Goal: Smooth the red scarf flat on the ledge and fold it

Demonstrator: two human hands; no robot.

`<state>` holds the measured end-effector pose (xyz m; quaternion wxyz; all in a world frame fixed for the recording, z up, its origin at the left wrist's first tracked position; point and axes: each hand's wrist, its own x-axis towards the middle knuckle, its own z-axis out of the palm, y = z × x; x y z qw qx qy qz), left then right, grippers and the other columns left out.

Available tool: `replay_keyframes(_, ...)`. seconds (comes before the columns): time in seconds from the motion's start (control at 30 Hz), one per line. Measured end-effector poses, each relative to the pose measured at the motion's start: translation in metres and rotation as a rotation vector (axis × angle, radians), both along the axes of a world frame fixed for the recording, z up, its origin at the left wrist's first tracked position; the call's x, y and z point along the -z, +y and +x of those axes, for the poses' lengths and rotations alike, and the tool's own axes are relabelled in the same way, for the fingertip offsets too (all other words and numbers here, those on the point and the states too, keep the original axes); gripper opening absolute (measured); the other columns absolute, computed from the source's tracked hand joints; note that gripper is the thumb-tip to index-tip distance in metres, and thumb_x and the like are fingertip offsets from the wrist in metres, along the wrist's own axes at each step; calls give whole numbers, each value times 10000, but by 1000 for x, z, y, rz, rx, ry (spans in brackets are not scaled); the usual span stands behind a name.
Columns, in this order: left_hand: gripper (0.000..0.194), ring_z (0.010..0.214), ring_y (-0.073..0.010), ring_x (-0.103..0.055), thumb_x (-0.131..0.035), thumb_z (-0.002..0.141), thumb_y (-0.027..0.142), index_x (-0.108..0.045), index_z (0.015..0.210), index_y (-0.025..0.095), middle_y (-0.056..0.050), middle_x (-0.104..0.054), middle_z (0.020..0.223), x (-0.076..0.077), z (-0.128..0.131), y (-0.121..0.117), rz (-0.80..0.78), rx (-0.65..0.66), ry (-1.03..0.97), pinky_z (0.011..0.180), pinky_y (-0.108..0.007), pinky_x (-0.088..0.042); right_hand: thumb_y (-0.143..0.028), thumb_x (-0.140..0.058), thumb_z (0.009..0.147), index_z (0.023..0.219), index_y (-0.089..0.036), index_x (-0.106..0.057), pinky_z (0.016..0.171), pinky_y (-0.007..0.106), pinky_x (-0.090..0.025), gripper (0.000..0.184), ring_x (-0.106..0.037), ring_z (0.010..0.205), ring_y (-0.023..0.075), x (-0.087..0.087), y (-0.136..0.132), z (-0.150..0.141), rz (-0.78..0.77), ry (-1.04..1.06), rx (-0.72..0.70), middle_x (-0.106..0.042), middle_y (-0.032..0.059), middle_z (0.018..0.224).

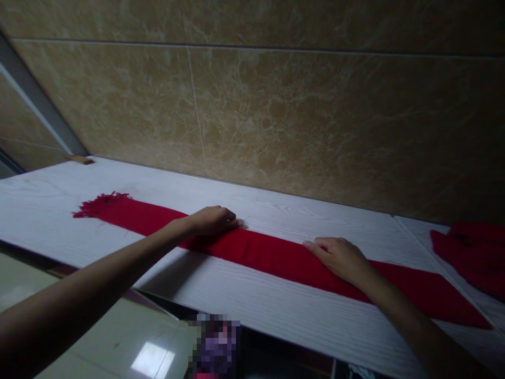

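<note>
A long red scarf (268, 255) with a fringed end at the left lies stretched along a white wood-grain tabletop (276, 310). My left hand (215, 220) rests on the scarf's far edge near the middle, fingers curled and pressed together against the cloth. My right hand (339, 258) lies on the scarf further right, palm down, fingers loosely extended on the fabric.
Another red cloth (473, 252) lies bunched at the table's far right. A tan marble-tiled wall (276, 116) rises directly behind the table. A small wooden block (81, 159) sits at the back left corner. Glossy floor tiles show below the front edge.
</note>
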<state>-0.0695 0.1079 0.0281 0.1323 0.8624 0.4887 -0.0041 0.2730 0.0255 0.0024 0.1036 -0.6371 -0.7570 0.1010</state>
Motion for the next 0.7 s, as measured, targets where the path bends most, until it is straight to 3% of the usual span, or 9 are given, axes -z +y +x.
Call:
replay_keyframes(0.2,599,582,-192,-552,-331,977,662,-664,743,223,-62,-646,654,-4,-23,-1,61,-70,5,637,-288,-346,-626,-398,951,569,-249,-416,556,301,-265,537,-497,556,184,-2,-2,-1,2,-14,25,-521,-4,552)
replay_keyframes(0.43,604,602,-217,-589,-315,957,647,-627,665,221,-71,-612,603,-6,-102,13,99,-313,117,642,-304,-370,-636,-379,944,562,-249,-425,565,310,-281,546,-512,561,188,0,-1,-1,-6,8,29,-548,5,553)
replay_keyframes(0.7,556,683,-286,-657,-370,885,678,-619,634,248,-119,-653,650,-8,-173,23,144,-453,202,646,-339,-399,-631,-365,922,558,-254,-436,576,321,-303,529,-537,561,200,1,0,0,-14,7,29,-571,21,550)
